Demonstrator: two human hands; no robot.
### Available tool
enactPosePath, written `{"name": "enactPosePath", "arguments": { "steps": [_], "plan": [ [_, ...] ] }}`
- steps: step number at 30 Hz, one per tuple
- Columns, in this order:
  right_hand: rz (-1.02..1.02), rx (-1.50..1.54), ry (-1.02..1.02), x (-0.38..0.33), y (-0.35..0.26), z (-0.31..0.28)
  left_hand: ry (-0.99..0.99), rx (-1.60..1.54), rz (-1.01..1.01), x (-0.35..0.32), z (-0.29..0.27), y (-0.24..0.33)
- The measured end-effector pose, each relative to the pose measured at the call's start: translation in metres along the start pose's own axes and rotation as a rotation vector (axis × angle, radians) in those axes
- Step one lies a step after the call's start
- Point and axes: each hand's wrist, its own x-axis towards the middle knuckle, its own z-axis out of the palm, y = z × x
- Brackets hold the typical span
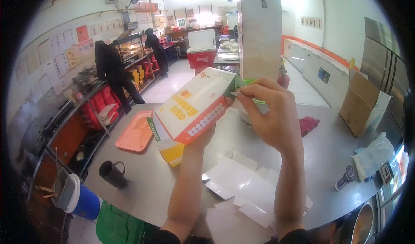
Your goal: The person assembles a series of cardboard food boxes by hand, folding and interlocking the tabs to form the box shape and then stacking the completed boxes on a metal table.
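My left hand [204, 136] holds up a white cardboard food box [190, 103] with orange and green sides, tilted above the steel table. Its fingers are mostly hidden behind the box. At the box's right end, my right hand [270, 112] pinches a green-edged flap between thumb and fingers. Below the box's left end shows a yellow card panel [171, 152]; whether it belongs to the same box I cannot tell. Under my forearms, several flat white cardboard blanks [235, 179] lie overlapping on the table.
A pink tray [135, 131] and dark mug [113, 174] are at left on the steel table [149, 188]. A red cloth [308, 125], brown carton [363, 106], printed cup [346, 178] and plastic bag [374, 155] are at right. Two people in dark clothes stand at the far-left counter.
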Motion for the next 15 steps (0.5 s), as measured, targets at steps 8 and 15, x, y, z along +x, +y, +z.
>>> {"name": "enactPosePath", "arguments": {
  "steps": [8, 15],
  "plan": [
    [-0.080, -0.212, 0.098, -0.006, 0.018, 0.032, 0.020, 0.175, -0.022, -0.003, 0.008, -0.015],
    [-0.097, -0.084, 0.111, -0.007, 0.041, 0.067, 0.100, -0.227, -0.091, 0.002, 0.017, -0.033]
  ]
}}
